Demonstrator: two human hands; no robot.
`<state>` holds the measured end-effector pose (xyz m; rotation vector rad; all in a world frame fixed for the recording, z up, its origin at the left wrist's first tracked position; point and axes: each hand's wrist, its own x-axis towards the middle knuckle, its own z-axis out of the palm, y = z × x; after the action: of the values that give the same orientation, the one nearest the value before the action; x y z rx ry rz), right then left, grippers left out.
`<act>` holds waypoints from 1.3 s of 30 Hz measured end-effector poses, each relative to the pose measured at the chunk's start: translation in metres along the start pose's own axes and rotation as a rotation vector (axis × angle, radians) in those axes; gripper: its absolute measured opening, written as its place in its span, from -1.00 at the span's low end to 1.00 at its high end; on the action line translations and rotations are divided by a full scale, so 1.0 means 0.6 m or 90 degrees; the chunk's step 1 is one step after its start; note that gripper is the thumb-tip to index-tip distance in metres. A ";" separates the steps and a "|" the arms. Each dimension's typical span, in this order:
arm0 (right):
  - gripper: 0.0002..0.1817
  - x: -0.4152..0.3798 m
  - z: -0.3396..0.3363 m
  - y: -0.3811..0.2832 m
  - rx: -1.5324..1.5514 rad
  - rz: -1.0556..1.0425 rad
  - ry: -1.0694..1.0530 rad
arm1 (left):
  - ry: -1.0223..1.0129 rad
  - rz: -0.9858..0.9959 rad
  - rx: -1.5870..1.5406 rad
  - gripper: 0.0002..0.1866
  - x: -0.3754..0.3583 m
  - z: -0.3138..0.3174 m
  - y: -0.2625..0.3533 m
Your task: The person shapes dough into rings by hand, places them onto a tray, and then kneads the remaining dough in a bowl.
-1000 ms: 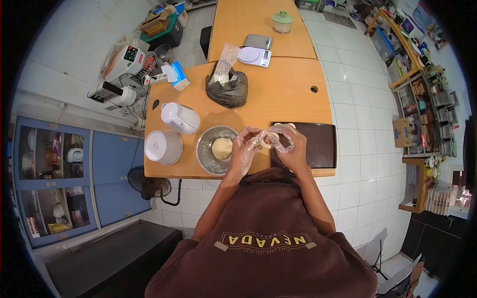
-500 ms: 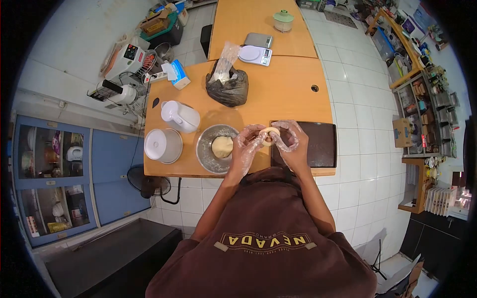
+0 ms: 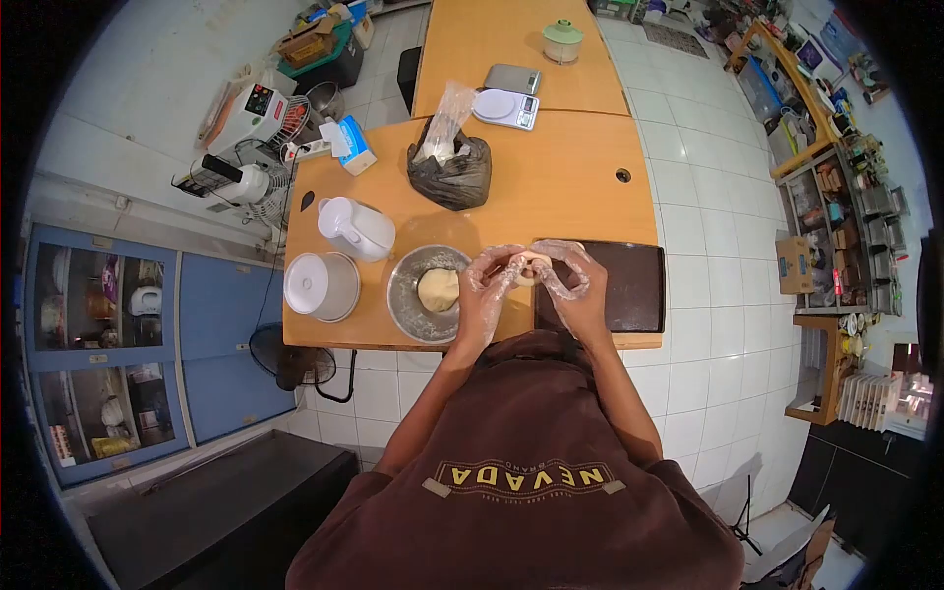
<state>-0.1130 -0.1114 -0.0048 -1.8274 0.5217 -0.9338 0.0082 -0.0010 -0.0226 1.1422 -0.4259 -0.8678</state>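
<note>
Between my floury hands is a small ring of pale dough (image 3: pixel 532 258), held up near the table's front edge. My left hand (image 3: pixel 489 285) pinches its left side, and my right hand (image 3: pixel 575 280) grips its right side, with both thumbs at the ring's middle. Just left of my left hand, a metal bowl (image 3: pixel 401 308) holds a larger lump of dough (image 3: pixel 439 290). Under and beside my right hand lies a dark baking tray (image 3: pixel 634 287). Part of the dough ring is hidden by my fingers.
A white jug (image 3: pixel 359 231) and a white lidded tub (image 3: pixel 323 287) stand left of the bowl. Farther back are a black plastic bag (image 3: pixel 450 177), a white kitchen scale (image 3: pixel 506 109), a blue tissue box (image 3: pixel 354 147) and a green-lidded container (image 3: pixel 561 41). A fan (image 3: pixel 295 356) stands below the table's left side.
My fingers have shifted slightly around the dough ring, which shows a little less between them. Both hands keep hold of it, and the things on the table stay in place.
</note>
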 end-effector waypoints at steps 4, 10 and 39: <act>-0.62 -0.005 0.016 0.006 0.260 0.194 -0.005 | 0.025 -0.012 -0.130 -0.77 0.005 -0.004 -0.010; -0.65 -0.008 0.016 0.024 0.242 0.168 0.026 | 0.031 -0.002 0.084 -0.73 0.003 -0.004 0.013; -0.65 -0.043 0.061 -0.019 -0.084 0.034 -0.008 | -0.054 -0.005 0.159 -0.73 -0.025 -0.081 0.010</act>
<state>-0.1003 -0.0674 -0.0120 -1.9271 0.6335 -0.8689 0.0351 0.0410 -0.0336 1.3396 -0.6132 -0.8899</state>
